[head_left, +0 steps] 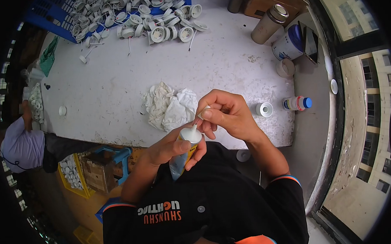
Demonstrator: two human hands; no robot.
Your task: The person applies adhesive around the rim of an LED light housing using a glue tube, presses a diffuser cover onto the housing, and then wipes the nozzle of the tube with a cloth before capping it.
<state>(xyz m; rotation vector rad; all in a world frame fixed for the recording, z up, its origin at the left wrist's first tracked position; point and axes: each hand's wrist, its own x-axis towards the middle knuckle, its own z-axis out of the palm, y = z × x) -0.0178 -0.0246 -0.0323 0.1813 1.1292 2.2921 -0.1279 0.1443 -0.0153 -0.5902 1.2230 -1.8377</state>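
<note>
My left hand (177,148) is wrapped round a glue tube (186,152) with a yellow and blue body and a white nozzle that points away from me. Just above the nozzle tip, my right hand (224,113) pinches a small white piece (206,109) between thumb and fingers. That piece is mostly covered by the fingers, so its shape is hard to make out. Beyond the hands, a crumpled white cloth (172,106) lies on the white table (106,84).
White round fittings with wires (164,28) spill from a blue crate (48,13). At right are a white ring (264,109), a blue-capped bottle (297,103), a roll of tape (285,68), a tub (288,42) and a flask (270,24). Another person (24,142) is at far left.
</note>
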